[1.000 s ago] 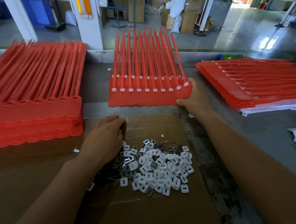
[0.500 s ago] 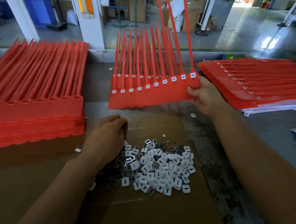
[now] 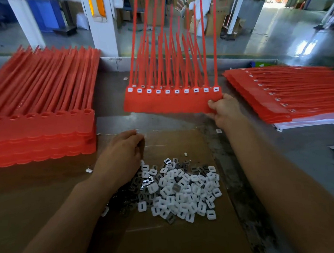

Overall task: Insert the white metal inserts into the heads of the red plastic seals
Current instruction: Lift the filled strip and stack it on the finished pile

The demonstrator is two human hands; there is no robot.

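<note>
Right hand (image 3: 224,111) off the table (image 3: 299,158), fingers pinching the lower right corner of a row of red seals (image 3: 167,105). Heads in a line left to right, a white insert in each, straps standing upright. Just right of that hand, along the table's right edge: the filled stack (image 3: 276,93), probably the drop-off, calling for a short swing right and straps tipped flat. Left hand (image 3: 121,154) curled at the insert pile (image 3: 185,189), nearer the unfilled stack (image 3: 42,129) at the left edge. Holding an insert or not: cannot tell.
</note>
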